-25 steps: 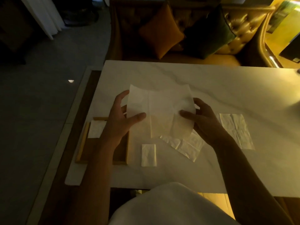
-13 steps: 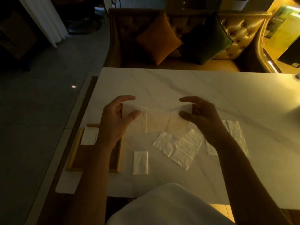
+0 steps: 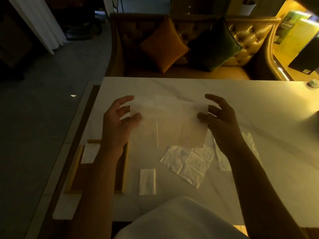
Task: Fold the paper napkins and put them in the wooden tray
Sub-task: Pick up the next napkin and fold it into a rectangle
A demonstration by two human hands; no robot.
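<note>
1. Left hand (image 3: 119, 121) and right hand (image 3: 222, 118) hold one unfolded paper napkin (image 3: 169, 121) up off the marble table (image 3: 241, 104), thumb pinching each side edge, other fingers spread loose.
2. Held napkin at centre of view, sheet hanging toward 6 o'clock, vertical crease lines visible; appears thin and limp.
3. Step in hand, as judged: first fold. Best done by bringing side edges together along the centre crease, matching corners before pressing flat on the table.
4. Light pinch only; tissue likely tears or skews if pulled taut.
5. Wooden tray (image 3: 74, 169) at 8 o'clock, partly under left forearm; one folded napkin (image 3: 89, 153) already in its far corner.
6. Second folded napkin (image 3: 147, 181) on table at 6 o'clock, just beside tray, not yet inside.
7. Open creased napkin (image 3: 188, 163) at 5 o'clock, directly below the held sheet; another flat napkin (image 3: 222, 157) at 4 o'clock, partly hidden by right forearm.
8. Obstruction: open napkin occupies the pressing spot; fold slightly toward 12 o'clock on bare marble.
9. Dim light; edge alignment hard to verify.
</note>
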